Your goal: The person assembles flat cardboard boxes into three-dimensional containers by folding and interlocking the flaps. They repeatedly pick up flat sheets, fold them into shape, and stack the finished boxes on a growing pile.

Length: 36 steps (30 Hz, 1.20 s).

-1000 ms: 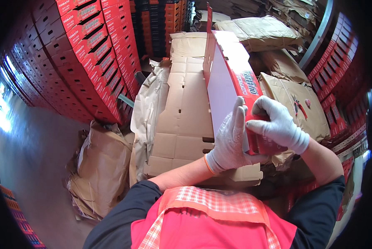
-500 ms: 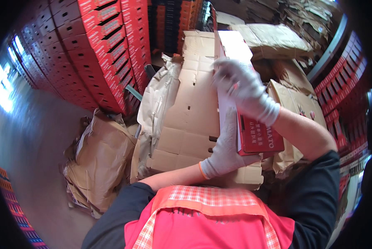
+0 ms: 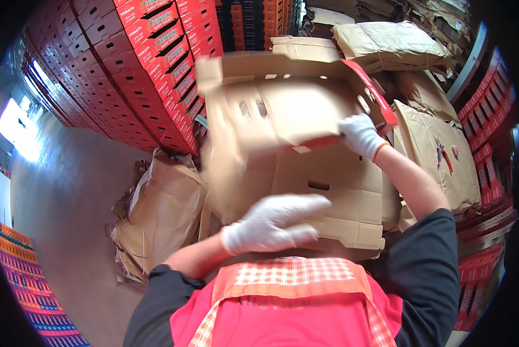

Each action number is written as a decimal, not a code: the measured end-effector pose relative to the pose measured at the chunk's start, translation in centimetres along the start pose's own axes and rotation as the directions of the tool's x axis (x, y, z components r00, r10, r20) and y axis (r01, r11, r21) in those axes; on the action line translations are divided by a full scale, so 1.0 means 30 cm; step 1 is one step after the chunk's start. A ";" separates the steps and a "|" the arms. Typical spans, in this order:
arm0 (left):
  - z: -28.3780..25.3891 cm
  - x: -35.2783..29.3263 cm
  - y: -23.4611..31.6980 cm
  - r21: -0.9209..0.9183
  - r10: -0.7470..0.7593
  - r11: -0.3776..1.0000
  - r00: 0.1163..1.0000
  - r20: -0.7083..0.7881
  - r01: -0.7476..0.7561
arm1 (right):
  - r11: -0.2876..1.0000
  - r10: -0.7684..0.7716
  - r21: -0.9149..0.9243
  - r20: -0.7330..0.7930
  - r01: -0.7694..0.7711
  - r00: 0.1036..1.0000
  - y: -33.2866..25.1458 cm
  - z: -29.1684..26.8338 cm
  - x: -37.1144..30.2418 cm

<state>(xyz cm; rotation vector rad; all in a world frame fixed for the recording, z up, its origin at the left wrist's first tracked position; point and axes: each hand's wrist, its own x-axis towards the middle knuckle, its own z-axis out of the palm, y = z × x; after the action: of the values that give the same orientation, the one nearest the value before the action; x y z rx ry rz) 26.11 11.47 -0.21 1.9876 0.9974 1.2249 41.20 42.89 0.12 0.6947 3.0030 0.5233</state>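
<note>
So from the head cam, my right hand (image 3: pixel 360 136) is clamped on the near edge of a half-folded carton (image 3: pixel 305 107), brown inside, red outside, kinda blurry, tipped up above the flat cardboard (image 3: pixel 346 205). My left hand (image 3: pixel 276 222) is empty, thumb and fingers apart, just below it. Red-handled pliers (image 3: pixel 445 159) sit on a paper-wrapped bundle (image 3: pixel 415 168) over to the right.
</note>
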 end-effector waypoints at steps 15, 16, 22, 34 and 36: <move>-0.195 0.100 -0.462 0.830 -0.472 0.530 0.753 0.458 -0.173 | 0.914 -0.046 0.404 0.006 0.040 0.999 -0.230 0.028 -0.607; -0.177 0.132 -0.449 0.860 -0.345 0.499 0.887 0.307 -0.103 | 0.873 0.134 0.472 0.004 -0.120 0.991 -0.213 0.034 -0.590; -0.133 0.150 -0.295 0.840 -0.022 0.540 0.996 0.084 -0.059 | 0.825 0.371 0.554 -0.387 -0.109 0.844 -0.069 0.041 -0.631; -0.212 -0.092 -0.145 0.479 -0.627 0.778 0.445 0.639 0.407 | 0.591 -0.300 0.747 0.554 -0.304 0.777 -0.191 -0.131 -0.810; -0.210 -0.104 -0.257 0.576 -0.494 0.756 0.849 0.188 0.312 | 0.716 -0.087 0.698 0.122 -0.023 0.989 -0.152 -0.027 -0.770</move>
<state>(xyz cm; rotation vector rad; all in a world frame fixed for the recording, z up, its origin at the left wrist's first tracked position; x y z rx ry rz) 17.23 13.68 -5.21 2.1022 1.6082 0.3650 60.02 28.86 -1.99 0.6411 3.0010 -0.7041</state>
